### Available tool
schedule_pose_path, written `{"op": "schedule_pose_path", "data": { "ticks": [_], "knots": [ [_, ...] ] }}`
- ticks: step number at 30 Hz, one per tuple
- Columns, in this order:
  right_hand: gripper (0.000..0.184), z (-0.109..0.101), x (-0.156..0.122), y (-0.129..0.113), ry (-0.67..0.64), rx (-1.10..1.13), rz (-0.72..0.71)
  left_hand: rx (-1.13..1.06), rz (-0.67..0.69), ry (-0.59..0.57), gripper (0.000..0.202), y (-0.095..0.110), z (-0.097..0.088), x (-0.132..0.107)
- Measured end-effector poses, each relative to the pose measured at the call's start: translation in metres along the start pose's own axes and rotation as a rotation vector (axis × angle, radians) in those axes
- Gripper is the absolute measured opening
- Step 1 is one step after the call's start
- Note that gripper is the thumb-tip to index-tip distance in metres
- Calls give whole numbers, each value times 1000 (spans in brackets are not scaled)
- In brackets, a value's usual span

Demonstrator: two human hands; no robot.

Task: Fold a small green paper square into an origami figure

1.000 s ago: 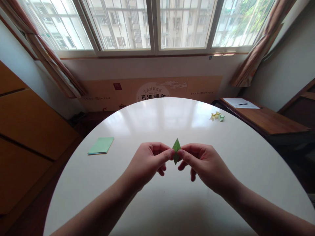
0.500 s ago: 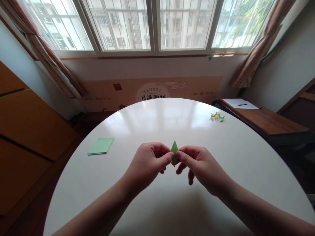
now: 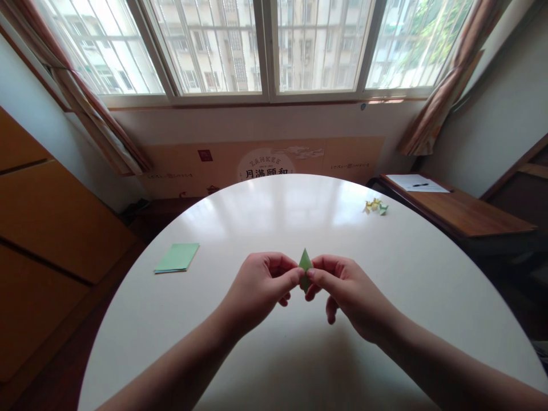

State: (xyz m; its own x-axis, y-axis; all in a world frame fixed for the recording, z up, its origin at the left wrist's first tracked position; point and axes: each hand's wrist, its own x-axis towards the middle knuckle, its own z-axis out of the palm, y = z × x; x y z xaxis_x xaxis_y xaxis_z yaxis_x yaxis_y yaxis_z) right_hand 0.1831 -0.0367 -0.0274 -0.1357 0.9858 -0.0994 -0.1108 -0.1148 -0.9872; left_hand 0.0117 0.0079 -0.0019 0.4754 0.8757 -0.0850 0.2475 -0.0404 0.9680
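A small green folded paper [image 3: 305, 261], narrow and diamond-shaped with its point up, is held above the middle of the table. My left hand [image 3: 266, 285] pinches its left side between thumb and fingers. From the other side my right hand [image 3: 342, 285] pinches it too, the thumb lying across its front and the lower fingers curled loosely below. Both thumbs nearly meet over the paper, so part of its middle and its edges are hidden.
The round white table [image 3: 274, 354] carries a stack of green paper sheets [image 3: 177, 257] at the left. Several small yellow and green folded paper pieces [image 3: 375, 206] lie at the far right. Beyond that edge stands a wooden desk [image 3: 483, 212] with a white sheet [image 3: 411, 182] and a pen [image 3: 420, 185].
The whole view has shifted slightly downward in the picture. Both hands keep their pinch on the green paper, with hardly any movement of the fingers.
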Motion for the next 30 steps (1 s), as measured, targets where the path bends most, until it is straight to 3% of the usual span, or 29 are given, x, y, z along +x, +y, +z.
{"op": "schedule_pose_path", "data": {
  "ticks": [9, 15, 21, 30],
  "knots": [
    [29, 2, 0, 0, 41, -62, -66, -49, -1, -62, 30, 3, -3, -2],
    [31, 3, -1, -1, 71, -114, -95, 109, 48, 14, 20, 2, 0, -3],
    [18, 1, 2, 2, 35, -81, -68, 156, 72, 80, 16, -2, 0, 1],
    [17, 2, 3, 3, 20, -106, -87, 129, 74, 73, 17, 0, 2, 0]
  ]
}}
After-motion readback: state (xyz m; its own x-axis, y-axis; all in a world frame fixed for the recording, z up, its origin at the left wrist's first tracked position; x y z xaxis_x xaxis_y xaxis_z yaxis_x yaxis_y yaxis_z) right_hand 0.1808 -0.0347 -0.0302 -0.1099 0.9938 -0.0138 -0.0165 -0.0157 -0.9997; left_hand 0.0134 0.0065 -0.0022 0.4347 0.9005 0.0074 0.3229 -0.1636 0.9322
